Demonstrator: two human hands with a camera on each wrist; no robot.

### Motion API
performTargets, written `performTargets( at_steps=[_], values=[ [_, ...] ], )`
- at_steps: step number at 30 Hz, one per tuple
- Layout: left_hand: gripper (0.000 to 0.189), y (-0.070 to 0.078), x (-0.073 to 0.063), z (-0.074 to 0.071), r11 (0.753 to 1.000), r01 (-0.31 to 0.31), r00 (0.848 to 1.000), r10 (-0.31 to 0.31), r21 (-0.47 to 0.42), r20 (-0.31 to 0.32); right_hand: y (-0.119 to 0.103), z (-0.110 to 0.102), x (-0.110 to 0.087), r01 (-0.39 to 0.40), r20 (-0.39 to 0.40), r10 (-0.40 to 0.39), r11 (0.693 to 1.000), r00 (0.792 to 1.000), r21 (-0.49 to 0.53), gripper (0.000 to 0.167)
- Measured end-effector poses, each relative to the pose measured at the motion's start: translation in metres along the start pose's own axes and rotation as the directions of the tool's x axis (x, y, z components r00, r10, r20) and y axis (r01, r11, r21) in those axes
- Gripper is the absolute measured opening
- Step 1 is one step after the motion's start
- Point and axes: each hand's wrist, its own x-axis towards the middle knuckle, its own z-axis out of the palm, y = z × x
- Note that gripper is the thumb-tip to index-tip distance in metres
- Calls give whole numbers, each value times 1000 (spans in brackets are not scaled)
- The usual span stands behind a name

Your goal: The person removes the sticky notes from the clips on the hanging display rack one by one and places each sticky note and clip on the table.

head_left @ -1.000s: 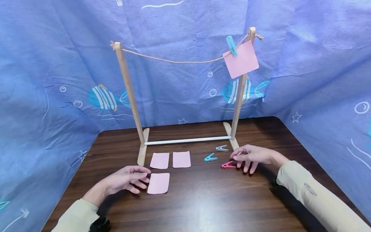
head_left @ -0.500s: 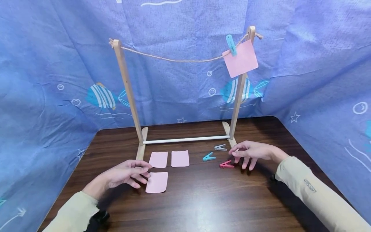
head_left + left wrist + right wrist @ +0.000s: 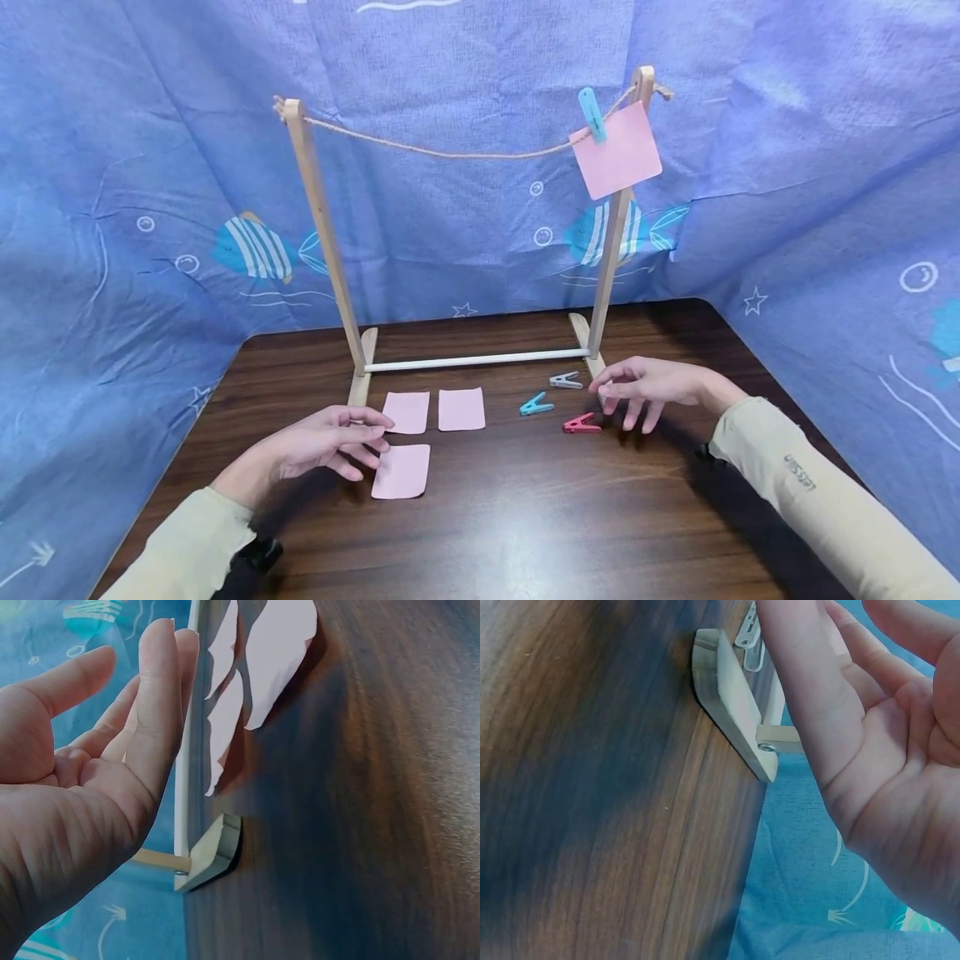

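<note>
My left hand [image 3: 326, 446] hovers with loosely bent fingers and nothing held, overlapping the edges of two pink paper squares in the head view. The front pink square [image 3: 401, 472] lies below its fingertips; behind it are a left square [image 3: 407, 412] and a right square [image 3: 462, 409]. In the left wrist view their edges curl up. My right hand [image 3: 648, 390], likewise bare, hangs just right of a red clothespin [image 3: 582, 423]. A blue clothespin [image 3: 536, 404] and a grey clothespin [image 3: 566, 381] lie further left. Another pink square [image 3: 618, 154] hangs from the rope by a light-blue clothespin [image 3: 592, 115].
A wooden stand has a left post [image 3: 322, 225], a right post [image 3: 611, 250] and a white bottom bar [image 3: 476, 361]. A sagging rope [image 3: 450, 155] joins the post tops. The dark wooden table [image 3: 570, 517] is backed by a blue fish-print cloth [image 3: 450, 75].
My left hand has moved slightly forward over the pink squares. The right hand stays almost in place beside the red clothespin. The head view has shifted a little.
</note>
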Motion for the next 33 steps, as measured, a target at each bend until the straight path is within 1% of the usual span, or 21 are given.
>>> performTargets(
  at_steps=[4, 8, 15, 19, 23, 26, 33],
  values=[
    [52, 7, 1, 0, 1000, 4, 1000, -4, 14, 13, -6, 0, 0, -10, -6, 10, 1000, 1000, -10, 50],
    [54, 15, 5, 0, 999, 10, 999, -11, 48, 31, -15, 0, 0, -6, -2, 6, 999, 1000, -33, 50],
    [52, 33, 14, 3, 996, 13, 999, -18, 91, 46, -34, -1, 0, 14, 12, -13, 996, 1000, -83, 49],
    [50, 43, 20, 6, 995, 5, 998, -11, 104, 54, -44, -4, -1, 20, 11, -19, 994, 1000, -104, 47],
    [50, 56, 27, 8, 994, -12, 998, 5, 107, 70, -55, -7, -6, 21, -4, -22, 992, 1000, -121, 45],
    [50, 67, 31, 8, 992, -41, 996, 32, 118, 83, -62, -8, -7, 31, -11, -33, 990, 999, -140, 44],
    [52, 95, 39, 10, 989, -89, 993, 79, 119, 85, -77, -8, -6, 73, 14, -72, 984, 997, -160, 47]
  ],
)
